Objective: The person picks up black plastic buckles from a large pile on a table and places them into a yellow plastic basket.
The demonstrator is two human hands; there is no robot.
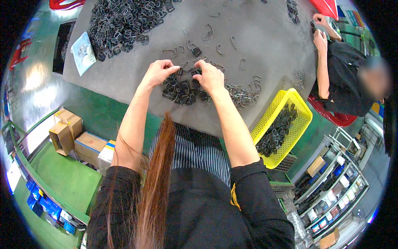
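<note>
Over the near part of the grey table, my left hand (158,73) pinches a small black buckle (179,72) between thumb and fingertips. My right hand (210,78), a short way to its right, closes thumb and forefinger on another dark buckle (195,73). Just below both hands lies a small heap of black buckles (179,92). Bent metal wire hooks (242,96) are piled beside my right wrist. More loose hooks (208,32) are scattered beyond my hands, near a single black buckle (196,51). Fine detail of the held pieces is too small to make out.
A large mound of black buckles (124,27) covers the table's far left, beside a light blue packet (83,53). At my right stands a yellow plastic basket (306,114) with black pieces inside. A co-worker's hands (320,39) work at the table's right edge.
</note>
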